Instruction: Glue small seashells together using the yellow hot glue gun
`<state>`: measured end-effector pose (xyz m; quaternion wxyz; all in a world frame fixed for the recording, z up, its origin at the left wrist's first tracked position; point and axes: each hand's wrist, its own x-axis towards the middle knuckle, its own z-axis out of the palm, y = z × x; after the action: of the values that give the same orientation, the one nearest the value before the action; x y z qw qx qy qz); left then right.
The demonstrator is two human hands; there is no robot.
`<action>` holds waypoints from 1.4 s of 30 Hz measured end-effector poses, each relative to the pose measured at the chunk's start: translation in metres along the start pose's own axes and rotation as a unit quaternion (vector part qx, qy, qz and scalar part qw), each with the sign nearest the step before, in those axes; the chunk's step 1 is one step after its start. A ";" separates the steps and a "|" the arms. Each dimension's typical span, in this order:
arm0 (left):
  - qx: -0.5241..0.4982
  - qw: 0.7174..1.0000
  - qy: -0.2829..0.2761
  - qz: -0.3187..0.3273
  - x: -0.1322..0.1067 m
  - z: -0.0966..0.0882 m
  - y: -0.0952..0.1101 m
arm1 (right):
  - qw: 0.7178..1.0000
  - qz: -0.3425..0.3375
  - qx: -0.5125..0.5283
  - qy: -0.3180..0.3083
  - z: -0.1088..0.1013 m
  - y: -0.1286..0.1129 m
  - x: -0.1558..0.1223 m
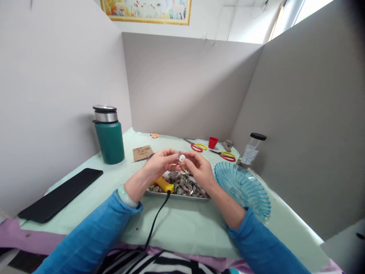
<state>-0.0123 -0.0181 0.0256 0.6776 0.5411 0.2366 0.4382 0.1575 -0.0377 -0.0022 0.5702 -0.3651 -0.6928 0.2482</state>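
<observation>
Both hands meet above a metal tray [176,195] heaped with several small shells and stones. My left hand [160,163] and my right hand [199,168] pinch a small pale round shell piece [181,157] between their fingertips, with a little grey bit stuck to it. A yellow-handled tool [164,185] with a black cord [155,222] lies on the tray's left end, under my left hand. A pale bangle sits on my left wrist, and both sleeves are blue.
A green flask [108,135] stands at the left, with a black flat pad [61,194] in front of it. A blue ribbed glass dish [242,186] is to the right. Two scissors [196,145], a red cup [212,142], a clear jar [252,150] and a brown card [142,153] lie behind. Grey partitions wall in the table.
</observation>
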 end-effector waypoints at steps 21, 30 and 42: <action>-0.134 0.989 0.024 -0.065 0.000 0.003 0.003 | 1.000 -0.017 -0.007 0.002 0.002 -0.001 -0.003; -0.122 0.981 0.145 0.043 -0.007 -0.024 0.029 | 0.954 -0.052 -0.235 -0.179 0.022 -0.026 -0.005; -0.082 0.972 0.185 0.118 -0.016 -0.033 0.034 | 0.921 0.064 -0.312 -0.224 0.002 -0.032 -0.004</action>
<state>-0.0583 -0.0129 0.0448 0.6079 0.4168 0.2558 0.6256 0.1487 -0.0603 0.0188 0.2402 -0.5030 -0.8199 0.1309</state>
